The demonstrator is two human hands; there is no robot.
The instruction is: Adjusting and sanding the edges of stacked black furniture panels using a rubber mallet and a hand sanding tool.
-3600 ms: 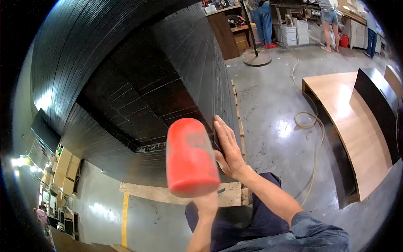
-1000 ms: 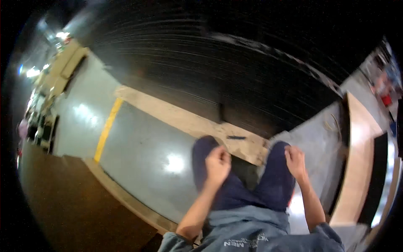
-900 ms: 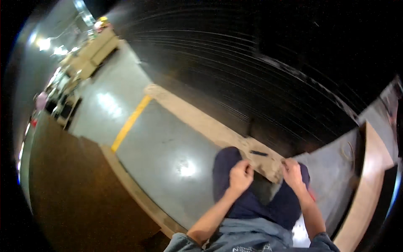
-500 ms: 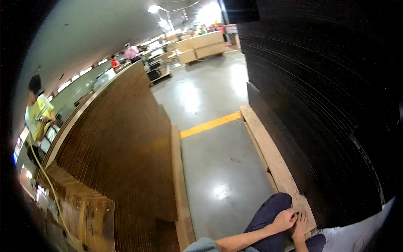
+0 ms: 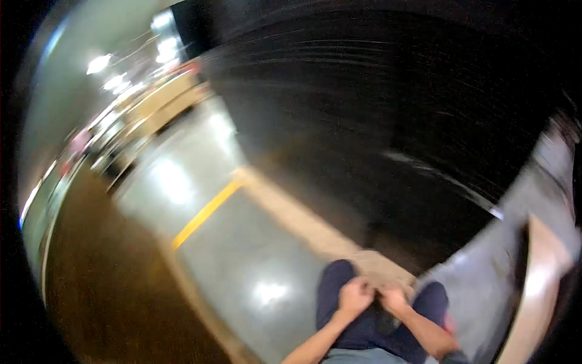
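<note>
My left hand [image 5: 356,296] is closed in front of my knees, its fingers curled together. Close by on its right is my right hand [image 5: 393,296], also closed, with its fingertips turned toward the left hand. Anything between the fingers is too small and blurred to make out. Just beyond both hands lies the end of a light wooden board [image 5: 379,267], which runs along the foot of a tall dark stack of panels [image 5: 339,139].
On the left stands a tall brown stack of sheets [image 5: 115,267]. Between the stacks runs a grey floor [image 5: 242,255] crossed by a yellow line [image 5: 206,213]. Tan stacks [image 5: 160,103] stand farther off. A pale curved board [image 5: 536,285] is at the right.
My view has swung to the right, so the stacks appear shifted left. My right hand, earlier laid against the wooden board, is now curled near the left hand.
</note>
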